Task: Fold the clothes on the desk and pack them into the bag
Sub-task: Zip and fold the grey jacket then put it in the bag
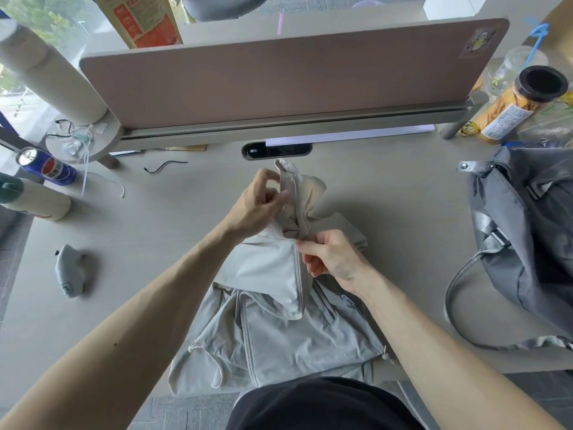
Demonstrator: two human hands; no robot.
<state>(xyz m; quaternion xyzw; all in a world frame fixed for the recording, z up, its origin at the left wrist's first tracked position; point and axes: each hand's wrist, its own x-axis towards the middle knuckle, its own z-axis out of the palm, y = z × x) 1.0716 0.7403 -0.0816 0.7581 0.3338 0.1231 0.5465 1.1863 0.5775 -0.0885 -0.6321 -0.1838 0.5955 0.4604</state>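
Two hands work at a pale grey jacket (279, 336) in the middle of the desk (148, 237), right in front of the person. The left hand (259, 201) is raised a little above the desk, with thumb and fingers curled in, pinching the top edge of the jacket, which stands up past the fingertips in a narrow fold. The right hand (333, 254) sits lower and nearer the body. Its fingers are bent tight and nip the cloth along the front seam; whether they hold the zip pull I cannot tell. Between the two hands the upper part of the jacket is bunched and lifted. The lower part lies spread flat on the desk, and the hem reaches the near edge by the person's dark top.

The bag (527, 237), grey and slumped, lies on the right side of the desk, apart from the jacket. One strap (459, 280) loops out toward the near edge.

On the left, well clear of the jacket, a small grey pouch (73, 271) lies on the desk. Farther back on that side are a cream flask (37, 200) on its side and a blue can (46, 166). A thin black cable (164, 166) curls near the back. A brownish screen (279, 82) runs across the far side, and a black-lidded jar (511, 107) stands beyond its right end.
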